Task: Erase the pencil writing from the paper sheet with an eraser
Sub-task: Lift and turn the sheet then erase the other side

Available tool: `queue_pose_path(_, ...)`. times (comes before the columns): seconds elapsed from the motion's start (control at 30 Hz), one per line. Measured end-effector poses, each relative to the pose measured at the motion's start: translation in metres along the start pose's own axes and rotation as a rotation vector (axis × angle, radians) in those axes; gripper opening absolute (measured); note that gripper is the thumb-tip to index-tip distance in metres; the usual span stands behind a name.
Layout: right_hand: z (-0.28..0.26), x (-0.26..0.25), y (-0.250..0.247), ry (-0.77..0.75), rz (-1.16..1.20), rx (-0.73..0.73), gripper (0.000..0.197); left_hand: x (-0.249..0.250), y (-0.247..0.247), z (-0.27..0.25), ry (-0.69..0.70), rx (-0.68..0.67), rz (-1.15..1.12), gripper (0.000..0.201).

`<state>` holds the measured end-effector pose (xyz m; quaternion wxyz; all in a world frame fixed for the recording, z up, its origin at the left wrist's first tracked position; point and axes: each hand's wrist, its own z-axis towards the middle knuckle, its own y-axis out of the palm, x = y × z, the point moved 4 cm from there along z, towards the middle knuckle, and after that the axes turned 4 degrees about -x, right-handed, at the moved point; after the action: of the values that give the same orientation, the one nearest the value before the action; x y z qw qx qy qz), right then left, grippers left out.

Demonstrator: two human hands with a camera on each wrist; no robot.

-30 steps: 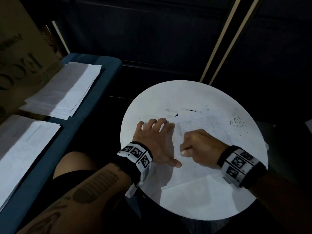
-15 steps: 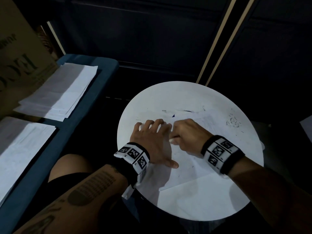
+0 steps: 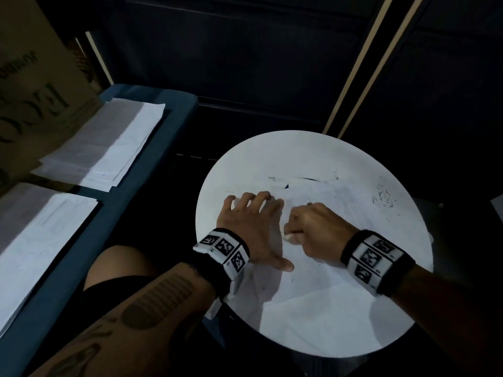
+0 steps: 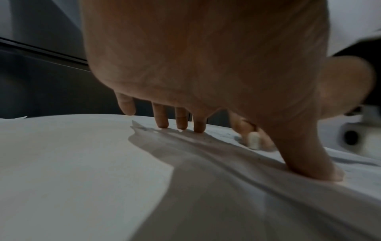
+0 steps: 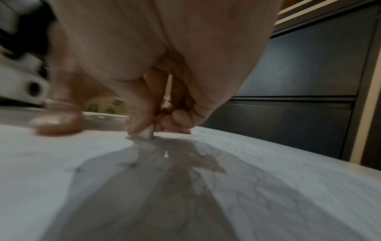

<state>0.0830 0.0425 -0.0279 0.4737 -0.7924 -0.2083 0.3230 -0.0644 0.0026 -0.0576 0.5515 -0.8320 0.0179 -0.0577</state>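
A: Quick pass, what do I log for the left hand (image 3: 251, 227)?

B: I see it flat on the paper sheet (image 3: 321, 276), lower middle of the head frame. Its fingers (image 4: 161, 116) are spread and nearly straight with the tips down on the sheet, and the thumb (image 4: 307, 154) presses the paper out to the side. It's holding nothing, only pinning the sheet.

A: Right hand (image 3: 317, 229)?

B: Just right of the left one, almost touching it. The fingers are curled tight, thumb and forefinger pinching a small white eraser (image 5: 147, 132). In the right wrist view I see the eraser's bottom end touching the paper. It also shows from the left wrist camera (image 4: 254, 141), past the thumb, blurred.

A: Where's the sheet?

B: On the round white table (image 3: 272, 159), centre right of the head frame. It lies at an angle, and its near left corner sticks out past the table rim under the left wrist. I make out faint grey pencil marks (image 5: 206, 164) on the paper in front of the eraser, too smeared to read.

A: Anything else?

B: Dark crumbs (image 3: 385, 198) on the table at the right. Two paper stacks (image 3: 109, 142) on a blue bench (image 3: 174, 104) at the left, cardboard box (image 3: 35, 85) in the upper left.
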Motion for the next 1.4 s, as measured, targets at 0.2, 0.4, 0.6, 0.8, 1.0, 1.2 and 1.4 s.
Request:
queue_pose_path(0.2, 0.017, -0.009, -0.013, -0.014, -0.065, 0.019, 0.02, 0.002, -0.006, -0.003, 0.015, 0.007, 0.001, 0.135)
queue_pose_path(0.4, -0.004, 0.003, -0.004, 0.041, 0.086, -0.013, 0.023, -0.001, -0.004, -0.002, 0.005, -0.02, -0.025, 0.14)
queue_pose_path(0.6, -0.026, 0.049, -0.009, 0.169, 0.313, 0.259, 0.006, -0.007, -0.023, 0.001, 0.092, -0.101, -0.02, 0.134)
queue_pose_path(0.8, -0.039, 0.05, 0.003, 0.224, 0.366, 0.261, 0.011, -0.022, -0.026, 0.006, 0.152, -0.094, -0.155, 0.112)
queue_pose_path(1.0, -0.019, 0.029, -0.006, 0.229, 0.282, 0.283, 0.018, -0.011, -0.018, -0.002, 0.084, -0.05, -0.116, 0.134)
queue_pose_path(1.2, 0.013, 0.004, -0.01, 0.176, 0.181, 0.125, 0.037, -0.004, -0.016, 0.006, 0.054, -0.04, 0.019, 0.142)
queue_pose_path(1.4, 0.037, 0.037, -0.041, 0.273, 0.125, 0.188, 0.043, -0.008, -0.011, 0.012, 0.046, -0.012, 0.005, 0.145)
